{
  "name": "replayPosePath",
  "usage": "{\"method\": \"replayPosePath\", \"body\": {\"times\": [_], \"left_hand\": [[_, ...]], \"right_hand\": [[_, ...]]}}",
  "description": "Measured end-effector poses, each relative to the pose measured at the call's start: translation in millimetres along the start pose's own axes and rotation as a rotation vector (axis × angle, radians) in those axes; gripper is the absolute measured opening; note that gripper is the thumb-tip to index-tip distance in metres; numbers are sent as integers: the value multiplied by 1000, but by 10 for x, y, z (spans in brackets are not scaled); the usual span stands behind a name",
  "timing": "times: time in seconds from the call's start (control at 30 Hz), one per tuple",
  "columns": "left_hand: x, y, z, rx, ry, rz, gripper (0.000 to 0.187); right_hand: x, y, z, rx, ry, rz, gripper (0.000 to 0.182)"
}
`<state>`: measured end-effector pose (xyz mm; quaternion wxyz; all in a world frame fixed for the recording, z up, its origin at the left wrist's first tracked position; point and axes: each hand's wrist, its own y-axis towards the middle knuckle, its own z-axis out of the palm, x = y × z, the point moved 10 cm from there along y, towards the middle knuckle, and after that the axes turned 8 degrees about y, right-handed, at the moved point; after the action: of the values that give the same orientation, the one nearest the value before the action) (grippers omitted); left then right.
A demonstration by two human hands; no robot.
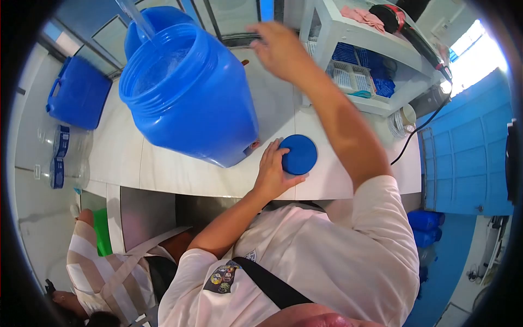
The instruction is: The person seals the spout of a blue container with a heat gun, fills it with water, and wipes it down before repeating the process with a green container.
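Observation:
A big blue plastic container (196, 103) with a wide open mouth stands tilted in view on the white counter (163, 169). A clear tube (136, 19) reaches down into its mouth, and water shows inside. The round blue lid (299, 154) lies flat on the counter just right of the container. My left hand (272, 171) rests on the lid's left edge, fingers curled over it. My right hand (280, 49) is stretched out far over the counter near the back wall, fingers loosely extended, with nothing visible in it.
A second blue container (158, 13) stands behind the first, and a blue jerrycan (79, 92) at the left. Clear bottles (62, 155) lie lower left. A white shelf (376, 41) holds blue items, a tool and a black cable (419, 128). Another person (103, 267) crouches lower left.

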<state>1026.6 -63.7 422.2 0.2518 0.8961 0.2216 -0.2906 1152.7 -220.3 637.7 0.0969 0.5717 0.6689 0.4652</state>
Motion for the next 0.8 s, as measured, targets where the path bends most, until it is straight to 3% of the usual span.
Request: {"method": "replayPosePath", "body": {"times": [0.03,0.1,0.13,0.17,0.2,0.27,0.33,0.37,0.4,0.43,0.5,0.57,0.6,0.63,0.7,0.73,0.77,0.8], "left_hand": [[-89,-3,-61,33,39,-10,87],[-382,-20,-418,105,-133,49,81],[-507,-55,-668,168,-301,102,75],[-567,-71,-956,168,-403,150,67],[-599,-106,-1281,163,-500,199,59],[-512,-234,-2181,-149,-627,278,52],[-393,-274,-3091,-478,-680,348,34],[-280,-140,-3498,-652,-518,386,23],[-405,-28,-3807,-817,-216,390,24],[-565,147,-4006,-858,-133,489,25],[-571,678,-4261,-791,130,516,34],[-713,1203,-4156,-647,519,446,25],[-788,1408,-4048,-561,727,437,30],[-826,1558,-3866,-435,968,438,46],[-769,1791,-3733,-328,893,571,24],[-528,1977,-3724,-337,898,565,24],[83,2269,-3883,-274,140,299,12],[620,2379,-3793,-190,-610,10,3]], "right_hand": [[180,57,-427,-62,-64,-14,36],[260,228,-1145,145,-471,193,32],[-318,287,-1348,215,-578,415,26],[26,320,-1771,126,-644,382,41],[-297,351,-1925,275,-790,417,38],[-331,437,-2109,547,-912,612,42],[-60,329,-2148,613,-904,674,42],[-133,299,-2039,701,-889,736,42],[-125,197,-2010,784,-884,803,42],[-183,204,-2003,774,-881,795,42],[-401,280,-1921,785,-995,627,38],[-502,368,-1825,778,-1027,565,36],[-474,455,-1784,769,-1066,508,34],[-396,473,-1777,764,-1067,494,34],[125,569,-1864,489,-1078,259,30],[470,509,-1952,387,-675,370,26],[829,412,-1993,286,-267,467,21],[1283,355,-1987,161,-283,160,19]]}}
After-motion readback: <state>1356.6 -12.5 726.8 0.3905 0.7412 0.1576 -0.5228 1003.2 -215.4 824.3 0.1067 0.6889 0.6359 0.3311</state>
